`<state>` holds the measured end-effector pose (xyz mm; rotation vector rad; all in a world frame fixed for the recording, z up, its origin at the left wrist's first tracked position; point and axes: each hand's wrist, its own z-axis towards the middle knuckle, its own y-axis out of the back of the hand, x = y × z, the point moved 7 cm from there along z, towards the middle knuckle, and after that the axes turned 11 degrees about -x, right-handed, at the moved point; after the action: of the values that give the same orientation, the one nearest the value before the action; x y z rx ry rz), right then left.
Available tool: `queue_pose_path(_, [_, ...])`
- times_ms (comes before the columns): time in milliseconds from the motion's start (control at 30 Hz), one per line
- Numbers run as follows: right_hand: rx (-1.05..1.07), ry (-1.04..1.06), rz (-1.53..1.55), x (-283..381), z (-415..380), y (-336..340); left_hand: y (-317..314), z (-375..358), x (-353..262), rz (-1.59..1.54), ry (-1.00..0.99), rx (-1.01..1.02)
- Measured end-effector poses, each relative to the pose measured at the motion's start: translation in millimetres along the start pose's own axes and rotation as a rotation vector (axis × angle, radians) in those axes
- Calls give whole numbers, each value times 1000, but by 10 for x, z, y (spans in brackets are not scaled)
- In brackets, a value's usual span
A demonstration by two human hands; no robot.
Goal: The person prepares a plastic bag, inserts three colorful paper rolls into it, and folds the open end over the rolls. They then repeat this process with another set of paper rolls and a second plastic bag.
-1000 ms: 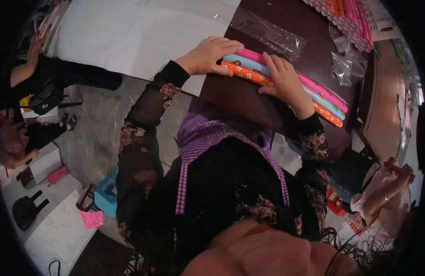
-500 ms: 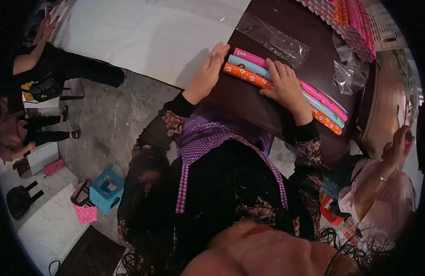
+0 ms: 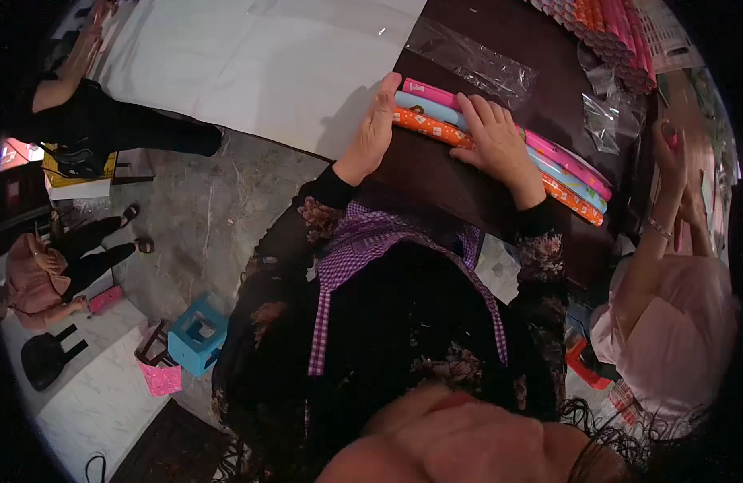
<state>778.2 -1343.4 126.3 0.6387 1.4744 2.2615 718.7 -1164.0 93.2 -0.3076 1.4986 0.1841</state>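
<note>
Three patterned rolls that look like wrapping paper lie side by side on the dark table [image 3: 436, 181]: a pink roll [image 3: 434, 93], a light blue roll [image 3: 445, 115] and an orange roll [image 3: 428, 126]. My left hand [image 3: 371, 135] stands on edge at their left ends. Its fingers are stretched out and its palm faces the ends, seemingly touching them. Across the middle of the rolls rests my right hand [image 3: 500, 146], palm down with fingers extended, covering part of all three.
Clear plastic film [image 3: 472, 60] lies behind the rolls, and a crumpled clear bag [image 3: 605, 121] to the right. Many stacked rolls [image 3: 629, 44] fill the far right corner beside a white basket [image 3: 669, 32]. White sheeting [image 3: 259, 72] covers the left. A co-worker [image 3: 665, 322] sits close on the right.
My left hand has come up against the rolls' left ends, where a small gap showed before. My right hand stays on top. The co-worker at right has raised an arm toward the table.
</note>
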Motion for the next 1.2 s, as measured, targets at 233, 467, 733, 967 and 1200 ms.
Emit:
queue_pose_path(233, [4, 14, 16, 12, 16, 1, -35, 6, 4, -34, -30, 35])
queue_pose_path(467, [-2, 11, 34, 57, 59, 29, 0, -4, 30, -59, 27, -22])
queue_pose_path(733, [-31, 4, 55, 17, 32, 20, 59, 169, -85, 143, -65, -108])
queue_pose_path(967, [-78, -15, 56, 37, 49, 90, 24, 212, -100, 277, -230, -93])
queue_pose_path(1200, [-4, -1, 42, 6, 7, 9, -572, 609, -704, 641, -512, 77])
